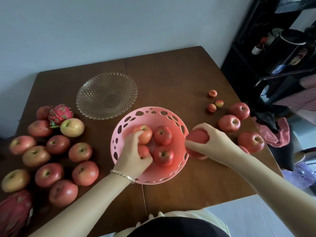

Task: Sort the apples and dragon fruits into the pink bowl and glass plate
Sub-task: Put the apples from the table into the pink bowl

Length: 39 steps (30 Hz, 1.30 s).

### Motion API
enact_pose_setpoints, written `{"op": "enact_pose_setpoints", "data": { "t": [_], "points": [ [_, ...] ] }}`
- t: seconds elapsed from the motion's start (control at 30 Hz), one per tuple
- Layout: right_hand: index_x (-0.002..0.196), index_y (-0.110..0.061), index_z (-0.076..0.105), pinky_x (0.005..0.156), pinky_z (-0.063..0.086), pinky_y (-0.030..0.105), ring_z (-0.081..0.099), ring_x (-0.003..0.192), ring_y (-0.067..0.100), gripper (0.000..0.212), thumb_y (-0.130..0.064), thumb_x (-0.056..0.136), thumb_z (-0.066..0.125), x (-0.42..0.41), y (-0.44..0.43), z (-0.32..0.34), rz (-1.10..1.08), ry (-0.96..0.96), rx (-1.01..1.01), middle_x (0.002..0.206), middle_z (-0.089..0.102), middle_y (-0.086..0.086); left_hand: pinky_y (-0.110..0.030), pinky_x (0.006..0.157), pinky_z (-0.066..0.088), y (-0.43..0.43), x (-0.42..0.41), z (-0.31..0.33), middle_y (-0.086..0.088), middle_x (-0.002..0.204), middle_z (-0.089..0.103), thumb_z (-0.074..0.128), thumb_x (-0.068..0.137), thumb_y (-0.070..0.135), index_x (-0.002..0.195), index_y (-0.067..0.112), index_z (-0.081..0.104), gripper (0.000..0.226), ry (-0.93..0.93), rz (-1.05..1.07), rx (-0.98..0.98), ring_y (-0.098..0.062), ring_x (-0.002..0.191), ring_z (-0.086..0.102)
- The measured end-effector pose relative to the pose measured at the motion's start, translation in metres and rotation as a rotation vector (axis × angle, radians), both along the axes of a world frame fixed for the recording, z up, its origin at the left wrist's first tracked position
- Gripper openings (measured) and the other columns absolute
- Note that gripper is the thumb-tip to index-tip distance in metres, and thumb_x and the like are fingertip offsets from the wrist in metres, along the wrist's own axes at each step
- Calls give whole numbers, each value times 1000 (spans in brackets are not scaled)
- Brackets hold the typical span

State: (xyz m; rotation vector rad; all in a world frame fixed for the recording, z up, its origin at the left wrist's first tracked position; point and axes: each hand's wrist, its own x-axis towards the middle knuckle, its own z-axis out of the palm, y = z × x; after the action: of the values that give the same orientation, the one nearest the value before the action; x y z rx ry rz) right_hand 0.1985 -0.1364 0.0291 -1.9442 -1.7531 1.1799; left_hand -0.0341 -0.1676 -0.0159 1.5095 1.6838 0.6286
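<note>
The pink bowl point(150, 175) with cut-out holes sits at the table's middle and holds several red apples point(162, 135). My left hand point(132, 157) reaches into the bowl, fingers closed around an apple point(143, 150) near its left side. Just outside the bowl's right rim, my right hand point(212, 142) grips another red apple point(198, 136). The glass plate point(106, 95) lies empty behind the bowl to the left. Several loose apples point(58, 144) cover the left of the table, with one dragon fruit point(60, 114) among them and another dragon fruit point(14, 212) at the front left corner.
Three apples point(229, 123) lie on the table's right side, and three small round fruits point(212, 93) lie behind them. A pink cloth point(275, 132) hangs off the right edge. Dark shelving with clutter stands at the right. A wall is behind the table.
</note>
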Motion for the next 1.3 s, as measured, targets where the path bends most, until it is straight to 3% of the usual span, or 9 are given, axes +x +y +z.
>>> {"op": "enact_pose_setpoints", "data": {
  "t": [0.13, 0.27, 0.37, 0.47, 0.57, 0.7, 0.97, 1.1, 1.3],
  "points": [
    [109, -14, 57, 81, 53, 34, 62, 94, 26, 44, -51, 91, 41, -56, 2, -1, 50, 113, -209, 107, 65, 9, -22, 87, 54, -11, 20, 18, 17, 136, 32, 84, 63, 20, 118, 59, 30, 86, -264, -201, -149, -5, 117, 52],
    [116, -9, 50, 52, 55, 24, 63, 60, 19, 47, -43, 99, 24, -77, -2, 1, -85, 410, -569, 93, 60, 11, -28, 98, 45, -10, 19, 18, 12, 124, 48, 77, 73, 29, 108, 51, 42, 55, -224, -9, -161, -13, 120, 48],
    [117, -8, 55, 53, 57, 25, 61, 70, 21, 39, -35, 100, 32, -61, -2, -4, -130, 501, -604, 103, 56, 10, -45, 82, 58, -8, 14, 15, 4, 121, 48, 75, 75, 10, 111, 41, 50, 53, -440, 158, -365, -26, 106, 59],
    [101, -12, 64, 72, 56, 33, 61, 77, 21, 28, -26, 97, 40, -25, -1, -24, -49, 216, -248, 91, 63, 7, -41, 65, 62, -9, 16, 17, -6, 121, 48, 72, 73, -5, 111, 29, 57, 53, -619, 207, -579, -35, 105, 59],
    [118, -19, 59, 90, 44, 33, 52, 110, 24, 28, -26, 94, 45, 25, -3, -47, 22, -303, 99, 119, 56, 5, -37, 60, 58, -10, 20, 18, -9, 117, 49, 71, 68, -2, 99, 31, 60, 47, -769, 216, -678, -35, 100, 57],
    [137, -29, 38, 101, 35, 41, 29, 128, 33, 48, -29, 90, 49, 71, -10, -75, 138, -783, -128, 143, 30, 10, -34, 54, 55, -10, 28, 20, -19, 133, 44, 77, 56, 12, 105, 30, 61, 55, -1032, 322, -839, -47, 106, 57],
    [137, -30, 34, 87, 44, 34, 36, 118, 31, 59, -16, 84, 56, 91, -16, -100, 259, -992, -48, 140, 30, 6, -28, 63, 56, 2, 26, 18, -5, 129, 42, 50, 90, 12, 100, 36, 61, 28, -475, 167, -471, -27, 104, 51],
    [135, -27, 37, 76, 46, 33, 40, 114, 28, 72, -30, 71, 70, 80, -11, -84, 56, -635, -30, 134, 39, 2, -36, 102, 44, -12, 10, -9, -3, 128, 43, 67, 80, 17, 120, 37, 54, 47, 283, -207, 0, -24, 117, 44],
    [118, -33, 46, 86, 51, 33, 54, 99, 20, 68, -36, 57, 77, 29, -5, -40, -20, -72, 152, 105, 55, 1, -29, 113, 28, -25, 13, -24, 3, 142, 25, 69, 80, 34, 142, 30, 33, 72, 525, -360, -35, -19, 131, 21]
  ]
}}
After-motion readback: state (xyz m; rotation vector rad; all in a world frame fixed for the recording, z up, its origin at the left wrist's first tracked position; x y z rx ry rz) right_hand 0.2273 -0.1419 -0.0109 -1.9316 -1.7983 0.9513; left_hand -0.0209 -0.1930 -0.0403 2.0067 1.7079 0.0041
